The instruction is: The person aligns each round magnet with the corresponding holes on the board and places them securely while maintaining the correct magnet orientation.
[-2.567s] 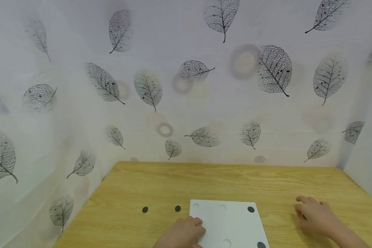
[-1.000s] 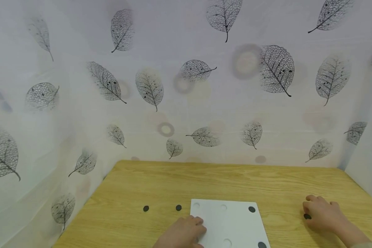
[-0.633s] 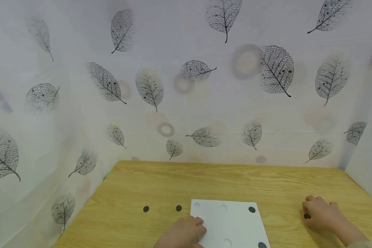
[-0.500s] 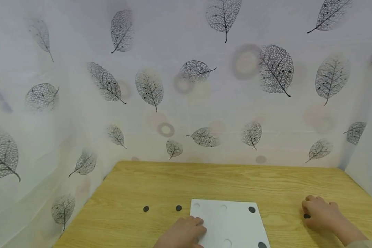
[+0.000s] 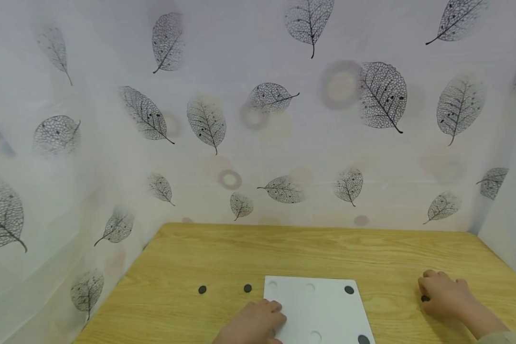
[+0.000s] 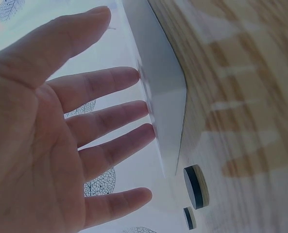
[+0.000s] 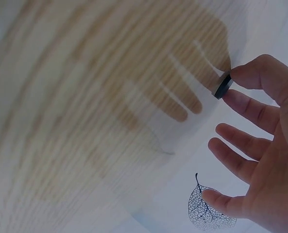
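Note:
My left hand (image 5: 253,324) rests on the left part of a white square board (image 5: 318,310); in the left wrist view its fairly straight fingers (image 6: 115,113) touch the board's face. Shallow round recesses mark this board, and two black discs sit at its right corners, one a far disc (image 5: 349,290) and one a near disc (image 5: 363,339). Well to the right, my right hand (image 5: 445,296) pinches a small black disc (image 7: 223,86) between thumb and index finger, at the table surface. Its other fingers are spread. The left hand covers part of the board.
Two loose black discs lie on the wooden table (image 5: 176,258) left of the board: a nearer one (image 5: 247,288) and one farther out (image 5: 202,289). A pale leaf-printed curtain (image 5: 258,143) encloses the table's back and sides.
Since the earliest frame my right hand has shifted a little to the right, and more of the black disc shows by its fingers. Over the last second both hands stay nearly still.

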{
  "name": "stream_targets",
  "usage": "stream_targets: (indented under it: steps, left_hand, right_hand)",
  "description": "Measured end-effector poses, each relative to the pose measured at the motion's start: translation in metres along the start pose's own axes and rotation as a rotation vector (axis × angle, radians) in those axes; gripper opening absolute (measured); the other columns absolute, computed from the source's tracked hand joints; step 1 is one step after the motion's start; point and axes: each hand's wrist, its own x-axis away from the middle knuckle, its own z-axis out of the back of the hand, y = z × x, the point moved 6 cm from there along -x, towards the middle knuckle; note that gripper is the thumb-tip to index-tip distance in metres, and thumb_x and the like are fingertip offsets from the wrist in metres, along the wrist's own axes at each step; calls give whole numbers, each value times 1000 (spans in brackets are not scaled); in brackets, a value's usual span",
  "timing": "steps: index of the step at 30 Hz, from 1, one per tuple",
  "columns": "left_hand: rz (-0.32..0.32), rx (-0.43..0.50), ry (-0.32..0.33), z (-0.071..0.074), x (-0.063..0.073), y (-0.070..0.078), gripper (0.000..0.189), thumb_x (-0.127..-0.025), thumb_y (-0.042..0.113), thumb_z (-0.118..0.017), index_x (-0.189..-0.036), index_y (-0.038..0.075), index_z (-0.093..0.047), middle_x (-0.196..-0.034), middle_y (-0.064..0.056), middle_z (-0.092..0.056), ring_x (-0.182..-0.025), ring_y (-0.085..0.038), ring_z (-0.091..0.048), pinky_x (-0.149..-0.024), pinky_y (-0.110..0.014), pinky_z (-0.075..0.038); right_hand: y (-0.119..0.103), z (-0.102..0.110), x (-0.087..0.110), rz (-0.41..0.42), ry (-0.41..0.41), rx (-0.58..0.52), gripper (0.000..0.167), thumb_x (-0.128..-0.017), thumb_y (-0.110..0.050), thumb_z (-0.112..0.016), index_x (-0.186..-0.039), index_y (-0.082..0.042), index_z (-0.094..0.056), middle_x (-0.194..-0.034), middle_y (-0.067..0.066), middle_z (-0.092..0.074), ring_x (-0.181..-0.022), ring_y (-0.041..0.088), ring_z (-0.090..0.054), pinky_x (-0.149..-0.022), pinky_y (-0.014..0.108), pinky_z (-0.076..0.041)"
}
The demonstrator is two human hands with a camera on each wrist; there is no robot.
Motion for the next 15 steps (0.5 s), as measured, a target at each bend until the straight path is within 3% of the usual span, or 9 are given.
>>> stream_targets:
  steps: [15]
  left_hand:
    - [4,9,-9,-1,-1,-1,32,-76,43,-63,-101,23,-61,-104,11,-53,-90,-6,-48,-73,-25,-43]
  right_hand:
    - [0,-1,0,-9,-21,-26,25,-61,-13,-64,-66,-15,-40,-77,0,-35,-67,20,-33,-55,44,-27]
